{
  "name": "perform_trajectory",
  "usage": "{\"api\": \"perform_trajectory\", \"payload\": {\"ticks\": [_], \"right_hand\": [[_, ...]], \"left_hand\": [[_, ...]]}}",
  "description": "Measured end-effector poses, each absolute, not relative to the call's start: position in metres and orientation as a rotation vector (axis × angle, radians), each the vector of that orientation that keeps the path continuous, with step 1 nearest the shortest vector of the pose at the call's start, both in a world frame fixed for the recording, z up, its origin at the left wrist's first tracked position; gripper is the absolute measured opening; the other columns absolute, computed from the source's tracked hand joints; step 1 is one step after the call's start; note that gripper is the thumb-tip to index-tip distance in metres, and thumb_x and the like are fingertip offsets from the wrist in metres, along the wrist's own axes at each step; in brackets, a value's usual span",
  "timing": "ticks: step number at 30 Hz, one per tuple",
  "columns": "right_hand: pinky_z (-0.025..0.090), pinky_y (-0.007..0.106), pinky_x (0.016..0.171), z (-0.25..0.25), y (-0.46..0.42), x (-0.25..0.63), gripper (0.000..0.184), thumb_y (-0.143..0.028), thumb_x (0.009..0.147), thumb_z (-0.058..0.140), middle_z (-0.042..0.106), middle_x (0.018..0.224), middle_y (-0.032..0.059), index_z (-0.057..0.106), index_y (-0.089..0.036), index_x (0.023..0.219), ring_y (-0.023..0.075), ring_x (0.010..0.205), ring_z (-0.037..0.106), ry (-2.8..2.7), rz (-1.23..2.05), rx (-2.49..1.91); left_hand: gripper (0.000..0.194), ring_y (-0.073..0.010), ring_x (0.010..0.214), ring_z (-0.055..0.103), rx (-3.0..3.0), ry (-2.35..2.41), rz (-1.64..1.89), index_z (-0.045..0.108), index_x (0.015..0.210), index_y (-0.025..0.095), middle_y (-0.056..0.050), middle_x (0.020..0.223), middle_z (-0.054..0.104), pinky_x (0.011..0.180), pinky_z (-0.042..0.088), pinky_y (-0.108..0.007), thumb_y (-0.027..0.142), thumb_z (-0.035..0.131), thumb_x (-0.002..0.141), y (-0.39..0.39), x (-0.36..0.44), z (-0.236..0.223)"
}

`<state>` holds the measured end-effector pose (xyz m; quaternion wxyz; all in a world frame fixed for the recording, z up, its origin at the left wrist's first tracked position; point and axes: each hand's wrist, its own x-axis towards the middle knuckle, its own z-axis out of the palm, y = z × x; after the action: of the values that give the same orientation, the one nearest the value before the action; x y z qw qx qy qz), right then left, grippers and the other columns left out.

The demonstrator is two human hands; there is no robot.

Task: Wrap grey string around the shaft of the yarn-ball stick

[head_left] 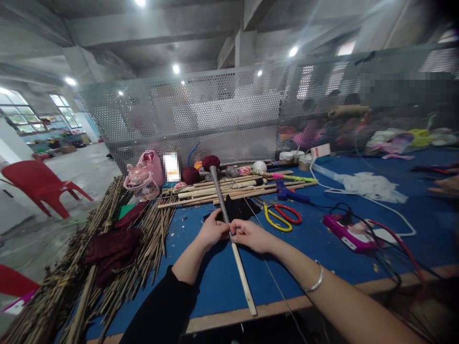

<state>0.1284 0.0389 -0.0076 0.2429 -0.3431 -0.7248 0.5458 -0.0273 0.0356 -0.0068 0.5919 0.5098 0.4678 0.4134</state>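
Both hands (232, 232) pinching slim pale wooden stick (244, 279), upper length grey-wrapped.

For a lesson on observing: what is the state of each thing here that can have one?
Wooden stick: wrapped grey above, bare below
Left hand: closed on stick
Right hand: closed on stick
Scissors: handles apart
Power strip: plug inserted
Glue gun: lying down
Ceiling lights: on
Red chair: upright, unoccupied
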Motion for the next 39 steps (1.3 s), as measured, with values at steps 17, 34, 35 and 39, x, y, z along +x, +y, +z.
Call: {"api": "perform_trajectory", "payload": {"ticks": [17, 34, 35, 39], "right_hand": [[0.023, 0.018, 0.043, 0.004, 0.043, 0.147, 0.015, -0.020, 0.067, 0.054, 0.040, 0.050, -0.0058, 0.061, -0.014, 0.079, 0.0056, 0.045, 0.032, -2.412, 1.177, -1.078], [0.033, 0.020, 0.055, 0.001, 0.045, 0.146, 0.019, -0.027, 0.074, 0.052, 0.059, 0.066, 0.0008, 0.065, -0.015, 0.082, 0.0108, 0.058, 0.048, -2.490, 1.030, -1.001], [0.033, 0.020, 0.054, 0.001, 0.045, 0.145, 0.019, -0.027, 0.074, 0.053, 0.058, 0.066, 0.0007, 0.065, -0.015, 0.081, 0.0108, 0.058, 0.047, -2.479, 1.042, -1.020], [0.029, 0.020, 0.049, -0.001, 0.044, 0.143, 0.017, -0.027, 0.071, 0.055, 0.052, 0.058, -0.0014, 0.063, -0.013, 0.075, 0.0089, 0.052, 0.041, -2.380, 1.168, -1.083]], "left_hand": [[0.058, -0.0180, 0.081, 0.051, 2.410, 1.121, 0.555, 0.045, 0.122, 0.018, -0.007, 0.092, 0.053, 0.074, 0.039, -0.027, 0.021, 0.056, 0.065, 0.011, -0.046, 0.015], [0.046, -0.0209, 0.088, 0.051, 2.472, 1.249, 0.471, 0.043, 0.120, 0.019, -0.009, 0.098, 0.051, 0.079, 0.039, -0.030, 0.016, 0.046, 0.073, 0.005, -0.040, 0.009], [0.045, -0.0209, 0.088, 0.051, 2.474, 1.252, 0.469, 0.044, 0.118, 0.019, -0.009, 0.097, 0.052, 0.078, 0.039, -0.030, 0.015, 0.045, 0.073, 0.004, -0.039, 0.009], [0.044, -0.0204, 0.086, 0.051, 2.468, 1.255, 0.482, 0.047, 0.115, 0.019, -0.009, 0.095, 0.053, 0.077, 0.039, -0.029, 0.014, 0.047, 0.072, 0.005, -0.039, 0.010]]}}
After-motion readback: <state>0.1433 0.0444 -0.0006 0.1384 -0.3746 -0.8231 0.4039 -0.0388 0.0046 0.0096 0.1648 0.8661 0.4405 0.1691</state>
